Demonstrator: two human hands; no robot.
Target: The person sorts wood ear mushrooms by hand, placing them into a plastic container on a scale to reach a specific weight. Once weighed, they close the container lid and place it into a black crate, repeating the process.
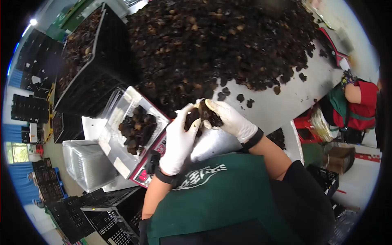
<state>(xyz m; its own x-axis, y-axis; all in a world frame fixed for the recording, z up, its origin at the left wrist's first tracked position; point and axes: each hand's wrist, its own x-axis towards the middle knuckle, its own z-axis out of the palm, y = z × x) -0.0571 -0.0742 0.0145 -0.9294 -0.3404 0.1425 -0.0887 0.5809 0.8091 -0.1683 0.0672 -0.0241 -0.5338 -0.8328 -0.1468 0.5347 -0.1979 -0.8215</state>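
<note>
My left hand (177, 139), in a white glove, is closed around dark brown mushrooms that look like wood ear (192, 117). My right hand (234, 119), also gloved, is closed on another dark mushroom clump (211, 114) right beside it. Both hands meet over the metal table in front of my green apron (228, 196). To the left of my left hand, a clear plastic tray (112, 148) with a heap of mushrooms (138, 127) in it rests on a red-edged weighing scale (162, 147).
A large mushroom pile (220, 41) covers the far table (261, 102). At the left stand a tall black crate (96, 73) full of mushrooms and stacked clear trays (87, 165). Black crates (114, 212) sit below. Another person in red (363, 102) is at the right.
</note>
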